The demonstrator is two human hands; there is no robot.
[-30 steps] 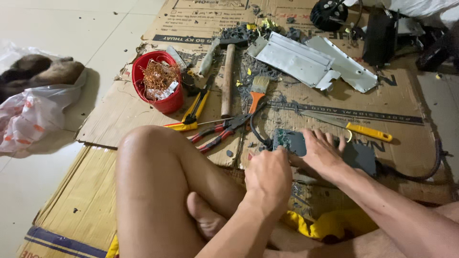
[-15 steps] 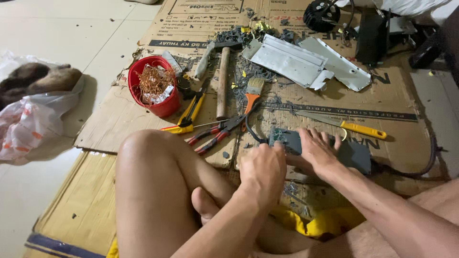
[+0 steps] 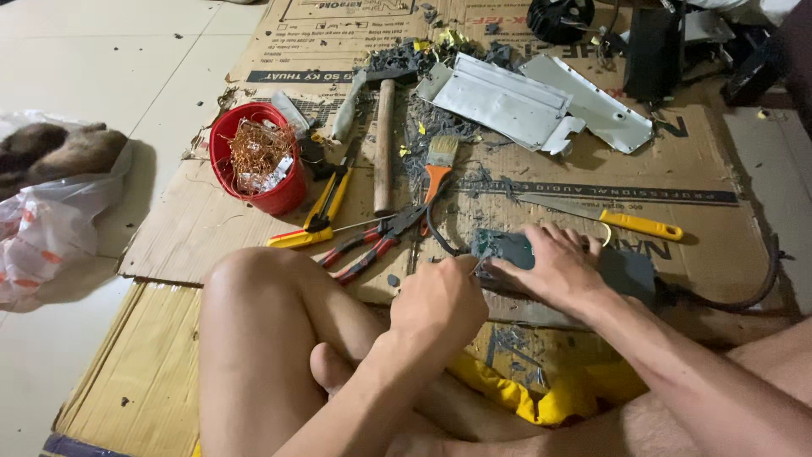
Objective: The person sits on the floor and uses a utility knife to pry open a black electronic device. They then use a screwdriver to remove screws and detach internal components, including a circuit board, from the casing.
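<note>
On flattened cardboard, the right hand presses spread fingers on a dark device; left hand fisted.

Bare left hand, bare right hand, no gloves, rings or watch, forearms unsleeved, legs uncovered, bare foot, yellow garment at lap

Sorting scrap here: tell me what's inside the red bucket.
The red bucket holds a tangle of copper wire and some silvery scraps. Anything beneath that is covered.
</note>
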